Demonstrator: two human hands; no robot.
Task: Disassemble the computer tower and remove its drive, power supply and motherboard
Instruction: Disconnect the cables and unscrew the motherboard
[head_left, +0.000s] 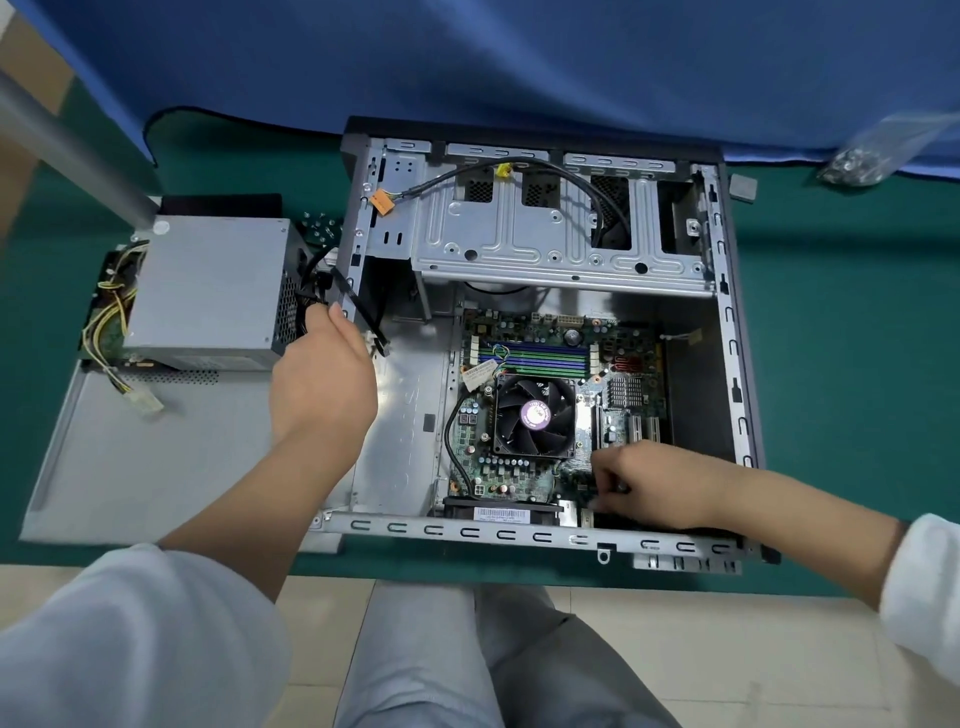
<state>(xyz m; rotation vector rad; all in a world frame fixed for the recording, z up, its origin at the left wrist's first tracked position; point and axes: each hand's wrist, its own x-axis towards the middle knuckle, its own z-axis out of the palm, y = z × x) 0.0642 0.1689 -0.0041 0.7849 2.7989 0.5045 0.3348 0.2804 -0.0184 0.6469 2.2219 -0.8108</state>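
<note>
Left hand: the left hand reaches to the left wall of the case, its fingers curled round a bundle of black cables that runs out toward the power supply
Right hand: the right hand is down at the near right corner of the motherboard, fingers bent and pinching at something small on the board's edge; what it pinches is too small to tell
Motherboard: inside the computer tower, which lies on its side with the side open; the cooler fan sits on it and a black lead curves along its left edge
Power supply: the power supply is out of the case and rests on the removed side panel, just left of the case, with yellow and black wires trailing from its far end
Drive: no drive can be made out in the drive cage; the bays look bare, with a black cable looped over them
Loose parts: screws lie between power supply and case; a clear bag of hardware is at the far right
Counter: green counter under everything
Progress, as judged: panel off and power supply out; the motherboard is left to free and lift, so the task looks well past halfway
</note>
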